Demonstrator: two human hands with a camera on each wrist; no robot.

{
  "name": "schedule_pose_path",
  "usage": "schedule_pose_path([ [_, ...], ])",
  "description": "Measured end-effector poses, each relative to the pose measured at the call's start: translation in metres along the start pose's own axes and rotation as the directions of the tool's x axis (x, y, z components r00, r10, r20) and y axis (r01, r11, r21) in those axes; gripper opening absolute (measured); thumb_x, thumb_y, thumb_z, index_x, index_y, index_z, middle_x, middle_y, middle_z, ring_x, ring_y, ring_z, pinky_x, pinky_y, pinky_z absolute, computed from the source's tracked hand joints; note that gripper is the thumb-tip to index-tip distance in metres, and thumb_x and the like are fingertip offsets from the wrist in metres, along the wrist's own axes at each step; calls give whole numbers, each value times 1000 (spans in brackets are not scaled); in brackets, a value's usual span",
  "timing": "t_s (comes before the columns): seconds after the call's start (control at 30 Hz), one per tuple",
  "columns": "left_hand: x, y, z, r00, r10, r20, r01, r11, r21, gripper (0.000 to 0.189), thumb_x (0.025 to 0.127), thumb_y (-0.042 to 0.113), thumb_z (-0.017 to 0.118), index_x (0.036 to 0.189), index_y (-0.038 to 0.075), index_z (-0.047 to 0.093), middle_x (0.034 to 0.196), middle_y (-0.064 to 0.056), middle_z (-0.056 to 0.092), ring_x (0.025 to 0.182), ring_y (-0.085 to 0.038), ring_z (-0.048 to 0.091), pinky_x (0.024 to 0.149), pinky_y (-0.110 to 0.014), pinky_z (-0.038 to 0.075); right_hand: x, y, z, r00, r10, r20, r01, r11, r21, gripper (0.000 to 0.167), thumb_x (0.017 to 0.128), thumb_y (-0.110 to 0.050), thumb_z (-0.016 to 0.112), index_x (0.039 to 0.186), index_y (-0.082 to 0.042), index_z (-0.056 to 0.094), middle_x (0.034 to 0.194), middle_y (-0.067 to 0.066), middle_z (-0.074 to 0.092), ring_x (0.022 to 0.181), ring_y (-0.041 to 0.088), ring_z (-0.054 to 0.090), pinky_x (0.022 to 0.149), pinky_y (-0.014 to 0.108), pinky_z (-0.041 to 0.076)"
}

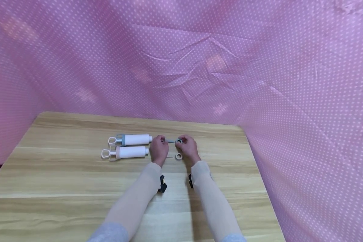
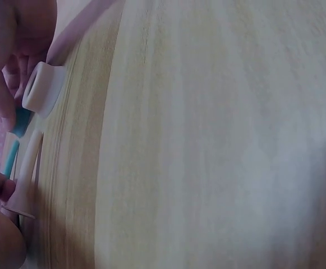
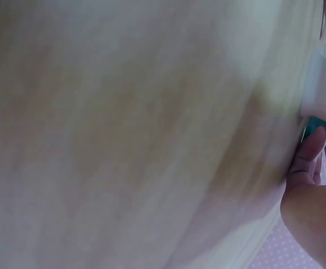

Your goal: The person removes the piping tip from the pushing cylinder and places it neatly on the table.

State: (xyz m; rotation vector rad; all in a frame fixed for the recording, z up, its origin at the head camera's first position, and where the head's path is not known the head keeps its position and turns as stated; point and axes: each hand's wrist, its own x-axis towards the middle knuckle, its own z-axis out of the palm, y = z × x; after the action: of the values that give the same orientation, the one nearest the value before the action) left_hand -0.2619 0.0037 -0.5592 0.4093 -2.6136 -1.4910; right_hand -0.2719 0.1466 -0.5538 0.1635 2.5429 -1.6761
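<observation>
My left hand [image 1: 159, 149] pinches a thin teal nozzle [image 1: 170, 141], its narrow tip pointing right. Opposite it, my right hand [image 1: 188, 148] holds a small teal ring [image 1: 178, 141] between thumb and fingers, close to that tip. On the table nearer me lies a pale cream ring [image 1: 178, 156]. A pale pinkish nozzle [image 2: 28, 176] with a flared base lies beside the left fingers. In the right wrist view the cream ring [image 3: 321, 89] partly covers the teal one.
Left of the hands, two white syringe-like tubes with loop-handled plungers lie side by side: a teal-collared one [image 1: 136, 139] and a pink-collared one [image 1: 132, 152]. Pink dotted cloth [image 1: 181, 67] hangs behind and beside the wooden table [image 1: 63, 174].
</observation>
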Motion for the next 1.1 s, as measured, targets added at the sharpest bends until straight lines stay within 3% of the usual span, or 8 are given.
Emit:
schedule_pose_path([
  [0.17,1,-3,0,1000,-9,8,9,1000,-1,26,96,11,66,121,5,67,115,-13,66,106,-32,63,96,-44,51,-1,0,1,1000,-9,-3,9,999,-31,27,91,-7,76,116,-1,68,102,13,70,92,23,64,83,34,56],
  [0.43,1,3,-3,999,22,38,-24,999,35,41,90,7,68,130,2,63,122,-18,61,111,-36,60,99,-46,49,-1,2,0,1000,-29,-10,29,999,-16,34,89,-11,76,120,-1,66,103,10,67,93,23,63,83,35,56],
  [0.73,2,7,-1,987,72,146,-88,990,109,58,87,8,70,142,8,53,134,-21,51,123,-37,51,103,-48,46,0,0,-6,999,-22,-39,21,1000,-14,36,94,-10,72,126,2,63,115,17,63,93,27,64,83,37,56],
  [0.93,1,17,-11,965,89,247,-126,983,135,60,90,16,72,145,10,48,138,-20,47,122,-37,53,103,-49,47,-2,-2,-10,998,-10,-68,11,1000,16,34,97,-10,68,128,2,62,118,18,60,100,31,65,85,40,57],
  [1.1,0,27,-23,943,142,303,-191,972,139,55,93,19,71,143,9,51,134,-19,53,117,-36,56,100,-50,48,-4,-4,-13,995,-52,-85,50,999,-18,33,97,-12,68,127,1,63,115,15,60,102,30,65,85,40,56],
])
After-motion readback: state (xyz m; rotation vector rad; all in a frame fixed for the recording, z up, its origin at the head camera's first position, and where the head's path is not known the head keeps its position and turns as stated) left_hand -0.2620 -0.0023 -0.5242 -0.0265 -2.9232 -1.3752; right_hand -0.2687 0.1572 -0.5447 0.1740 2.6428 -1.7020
